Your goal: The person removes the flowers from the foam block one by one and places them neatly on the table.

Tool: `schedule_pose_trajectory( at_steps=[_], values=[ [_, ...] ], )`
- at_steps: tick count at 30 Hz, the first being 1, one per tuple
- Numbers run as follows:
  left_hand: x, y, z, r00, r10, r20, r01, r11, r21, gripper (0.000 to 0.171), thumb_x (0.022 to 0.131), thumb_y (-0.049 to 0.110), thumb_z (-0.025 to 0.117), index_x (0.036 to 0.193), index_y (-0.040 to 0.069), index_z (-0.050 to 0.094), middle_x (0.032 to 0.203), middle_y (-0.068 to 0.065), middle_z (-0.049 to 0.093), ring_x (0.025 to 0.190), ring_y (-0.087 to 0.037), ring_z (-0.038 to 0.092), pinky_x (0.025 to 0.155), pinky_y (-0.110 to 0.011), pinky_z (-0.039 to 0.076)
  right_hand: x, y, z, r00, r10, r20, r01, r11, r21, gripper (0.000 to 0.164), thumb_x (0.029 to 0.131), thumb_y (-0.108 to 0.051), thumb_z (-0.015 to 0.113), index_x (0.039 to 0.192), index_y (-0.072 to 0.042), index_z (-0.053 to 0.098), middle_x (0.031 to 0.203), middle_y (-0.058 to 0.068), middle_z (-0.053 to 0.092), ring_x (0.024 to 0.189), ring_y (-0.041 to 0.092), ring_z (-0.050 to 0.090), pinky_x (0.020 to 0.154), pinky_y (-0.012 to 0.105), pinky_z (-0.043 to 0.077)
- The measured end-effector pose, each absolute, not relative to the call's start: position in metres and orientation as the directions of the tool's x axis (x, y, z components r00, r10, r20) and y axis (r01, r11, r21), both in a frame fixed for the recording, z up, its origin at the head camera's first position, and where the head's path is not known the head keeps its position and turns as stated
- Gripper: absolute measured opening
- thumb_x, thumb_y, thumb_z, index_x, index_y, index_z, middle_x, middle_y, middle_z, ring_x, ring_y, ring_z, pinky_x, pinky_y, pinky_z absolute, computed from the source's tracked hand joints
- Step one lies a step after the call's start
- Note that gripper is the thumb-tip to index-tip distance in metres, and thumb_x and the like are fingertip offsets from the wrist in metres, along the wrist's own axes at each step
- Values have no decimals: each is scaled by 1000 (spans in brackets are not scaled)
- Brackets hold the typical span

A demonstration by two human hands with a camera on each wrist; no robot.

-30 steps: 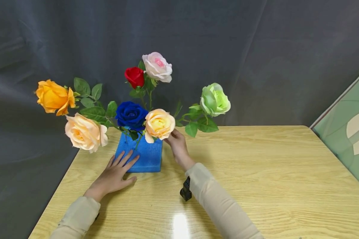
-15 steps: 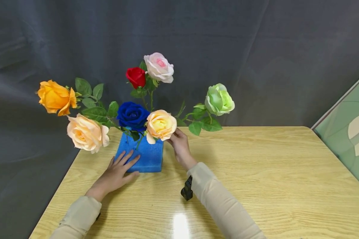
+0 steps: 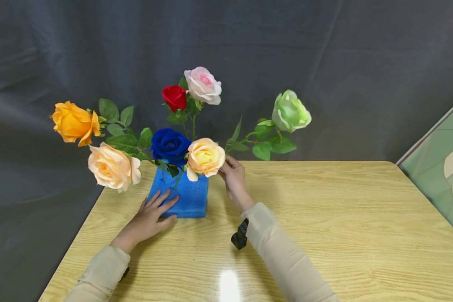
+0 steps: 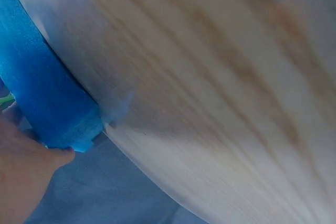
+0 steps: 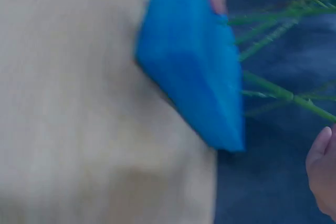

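Observation:
A blue foam block (image 3: 190,201) lies on the table with artificial roses standing in it. My left hand (image 3: 149,220) presses on its front left part, fingers spread, the thumb by the front edge. Beyond the block's right side, my right hand (image 3: 235,180) pinches a stem; the fingertips are partly behind a peach rose (image 3: 206,157). The green rose (image 3: 291,111) leans out to the right above that hand. In the right wrist view, a green stem (image 5: 291,96) runs from the block's edge to the right hand (image 5: 323,174). Where it meets the foam is blurred.
A blue rose (image 3: 170,146), a red rose (image 3: 174,98), a pale pink rose (image 3: 203,85), an orange rose (image 3: 75,123) and another peach rose (image 3: 114,167) spread over the block. A dark curtain (image 3: 324,84) hangs behind the table (image 3: 324,218). A green patterned panel (image 3: 438,167) stands at right.
My right hand has shifted slightly right and away from the block. The green rose has swung right and up with it. My left hand stays on the foam block, its thumb now closer to the front edge.

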State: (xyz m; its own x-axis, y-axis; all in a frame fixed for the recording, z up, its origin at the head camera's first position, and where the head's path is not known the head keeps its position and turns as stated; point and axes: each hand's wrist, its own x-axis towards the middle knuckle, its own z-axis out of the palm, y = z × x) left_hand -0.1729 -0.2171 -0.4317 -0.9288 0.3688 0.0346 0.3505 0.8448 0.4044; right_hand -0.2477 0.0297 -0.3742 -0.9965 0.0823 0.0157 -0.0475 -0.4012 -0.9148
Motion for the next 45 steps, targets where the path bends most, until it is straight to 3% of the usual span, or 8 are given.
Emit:
schedule_pose_trajectory(
  at_steps=[5,22,26,29,31,38,45],
  values=[
    [-171,-219,-429,-929,368,35,353,852,386,60,95,39,57,148,20,38,158,-17,23,145,-47,13,107,-75,13,-253,51,-363,-993,78,92,-116,-421,-900,30,97,-1,50,122,14,54,84,-9,66,74,0,64,73,15,56],
    [-168,-216,-435,-918,394,35,379,851,364,62,94,31,60,150,23,34,160,-13,20,146,-44,13,107,-75,15,-241,153,-362,-992,32,122,-126,-283,-951,32,98,-6,51,130,-2,54,83,-10,67,85,2,69,81,17,55],
    [-168,-217,-435,-917,396,38,382,851,359,63,94,31,60,150,24,33,160,-12,21,146,-44,14,108,-74,15,-236,177,-365,-989,23,148,-148,-272,-951,24,97,-6,53,109,-21,66,91,-14,67,84,1,69,82,17,56],
    [-168,-217,-435,-915,401,41,389,852,350,63,94,31,60,150,23,33,159,-12,22,146,-44,15,108,-73,15,-230,195,-365,-985,18,171,-169,-291,-942,26,96,-4,54,94,-25,69,106,-17,65,86,1,68,83,17,55],
    [-169,-217,-435,-913,406,47,397,854,337,62,94,31,59,150,22,34,159,-12,23,146,-43,16,108,-73,16,-226,207,-364,-982,25,185,-183,-314,-932,29,94,-1,55,92,-24,71,111,-18,63,86,1,68,83,16,55],
    [-172,-218,-432,-910,410,57,406,857,318,63,94,34,59,150,19,34,158,-14,24,145,-45,16,109,-71,18,-217,248,-360,-970,35,241,-240,-311,-920,32,92,2,57,109,-23,68,96,-8,67,85,3,70,80,14,55],
    [-177,-222,-433,-916,395,72,396,861,318,65,93,38,59,150,20,34,159,-15,22,145,-47,13,110,-70,18,-208,287,-368,-962,82,262,-272,-393,-878,36,91,9,54,116,-16,62,93,-1,69,81,8,71,76,17,57]
  ],
)
